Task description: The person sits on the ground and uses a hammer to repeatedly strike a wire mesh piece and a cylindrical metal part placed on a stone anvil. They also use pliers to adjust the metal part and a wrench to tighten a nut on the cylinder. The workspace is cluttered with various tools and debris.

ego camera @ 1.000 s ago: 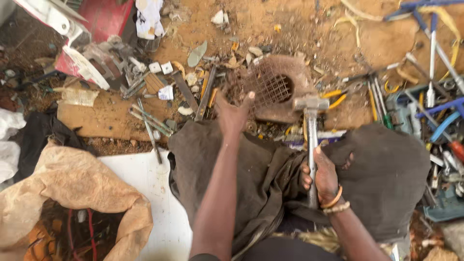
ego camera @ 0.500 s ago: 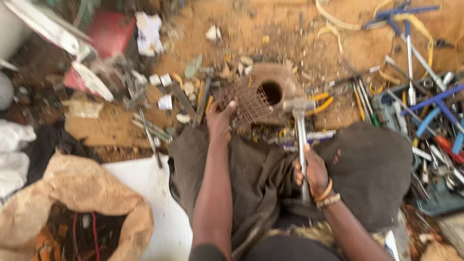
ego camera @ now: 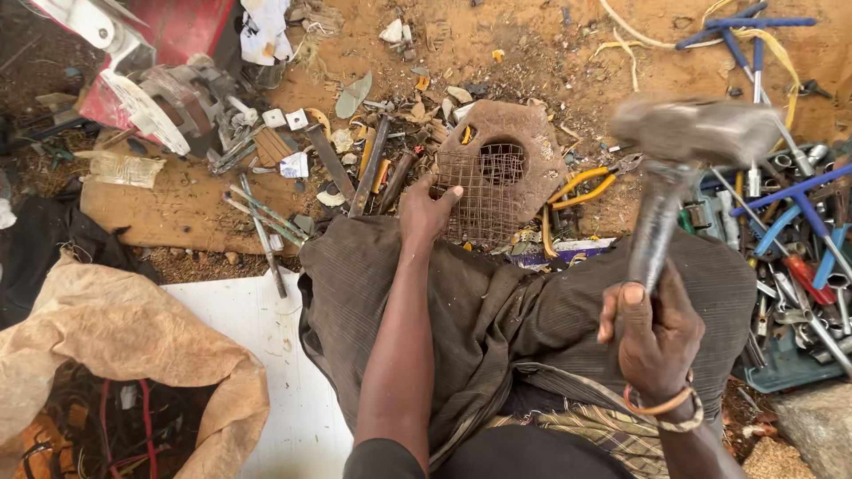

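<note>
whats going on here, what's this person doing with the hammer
A person sits on sandy ground among scattered scrap and tools. The right hand has a grip on a metal hammer, lifted and motion-blurred. The left hand presses on a rusty wire mesh lying against a flat stone with a hole. Yellow-handled pliers lie beside it.

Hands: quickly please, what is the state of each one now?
Left hand: fingers pressing on the rusty wire mesh.
Right hand: closed on the hammer.
</note>
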